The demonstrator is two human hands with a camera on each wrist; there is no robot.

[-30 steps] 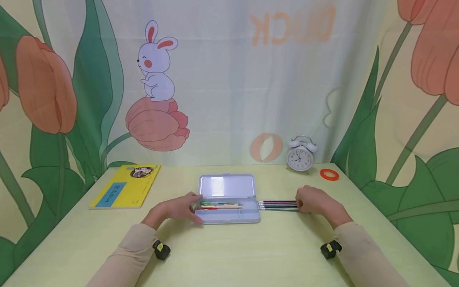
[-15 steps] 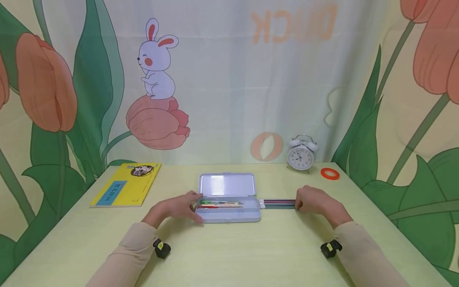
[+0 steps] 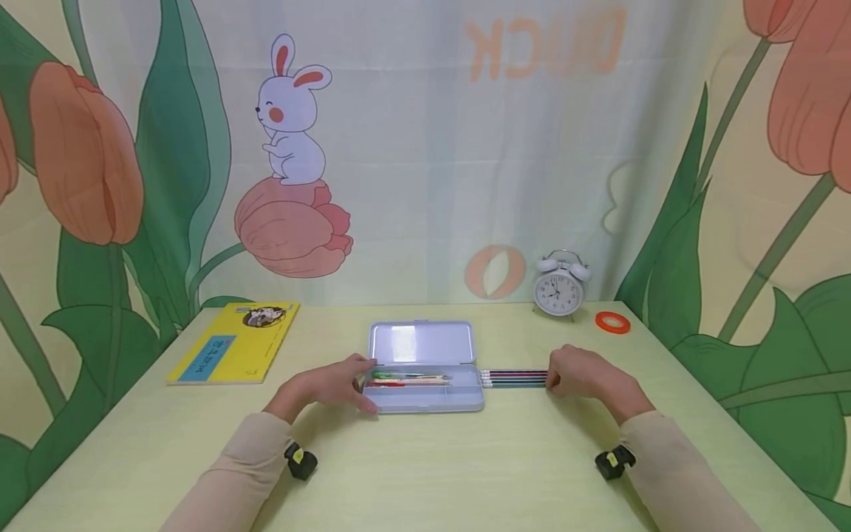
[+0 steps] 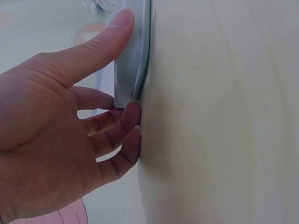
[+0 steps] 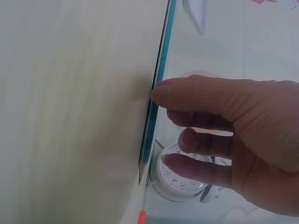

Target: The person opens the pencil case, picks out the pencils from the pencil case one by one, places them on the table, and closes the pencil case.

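Note:
A pale blue-grey pencil case [image 3: 425, 403] lies with its lid [image 3: 419, 343] raised at the table's middle. Inside it are several pens and brushes [image 3: 408, 380]. My left hand [image 3: 335, 383] grips the case's left end, thumb along the front wall [image 4: 131, 60] and fingers curled at the end. Right of the case, several dark, red and teal pencils [image 3: 513, 379] lie side by side, their white-ended tips close to the case. The right hand [image 3: 581, 372] pinches the pencils near their sharpened ends; in the right wrist view its thumb [image 5: 177, 93] touches the nearest teal pencil [image 5: 163, 51].
A yellow book [image 3: 236, 347] lies at the back left. At the back right stand a white alarm clock [image 3: 558, 292] and, beside it, an orange-red tape roll [image 3: 613, 322]. A printed curtain [image 3: 412, 185] hangs behind the table.
The pencils, a little fanned at their right ends a second ago, now lie closely together in parallel. My right hand has shifted very slightly left; the left hand stays on the case.

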